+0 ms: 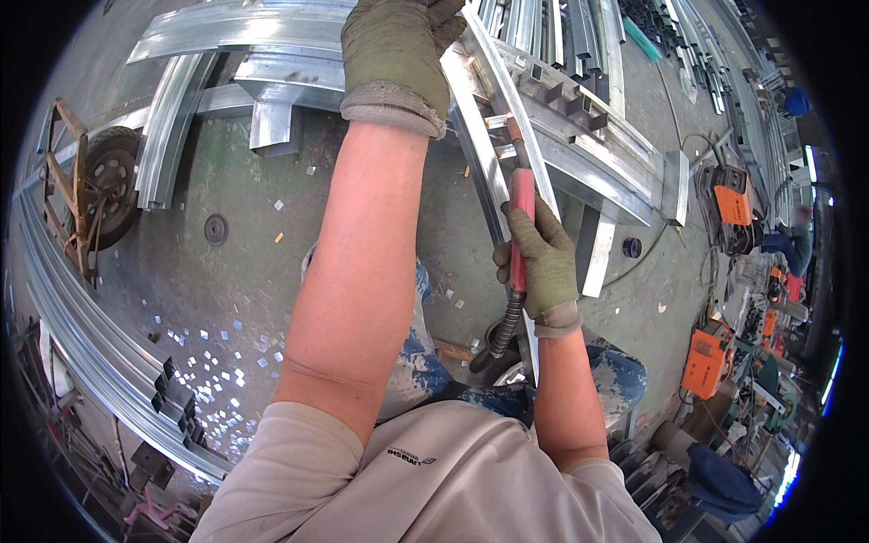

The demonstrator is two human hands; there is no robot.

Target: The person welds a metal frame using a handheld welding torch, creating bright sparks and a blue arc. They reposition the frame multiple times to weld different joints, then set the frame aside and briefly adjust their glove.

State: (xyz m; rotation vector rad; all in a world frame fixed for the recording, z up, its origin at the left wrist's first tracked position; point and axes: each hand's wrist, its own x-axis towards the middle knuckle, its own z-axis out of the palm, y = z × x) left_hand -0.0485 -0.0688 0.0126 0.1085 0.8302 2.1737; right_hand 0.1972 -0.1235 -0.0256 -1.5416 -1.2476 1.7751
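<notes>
Welding torch, red-handled, sits clenched in your right hand, with its nozzle pointed up at the joint where the curved steel channel meets the framework of short square tube pieces. Your left hand, gloved like the right, is pressed down on the upper end of the same channel; whether its fingers wrap the edge or only rest flat I cannot tell.

Risks noted from this position:

- Both forearms are bare from glove cuff to short sleeve. In my judgement, spatter or arc glare from the torch tip would reach that skin first, the left forearm especially, since it crosses close beside the joint.
- Your left hand steadies the very piece being worked. Heat could travel along the thin channel to the glove, and a flinch would shift the channel off its seat and spoil the alignment.
- The black torch hose drops between your knees toward the floor. If it snags on your leg or on the stacked profiles, it may drag the nozzle off line.
- Small metal offcuts are scattered over the concrete floor at your left; a foot shifted onto them could slip.
- Another person is working at the far right near orange welding machines. They appear well apart from you, yet probably within sight of any arc.
</notes>
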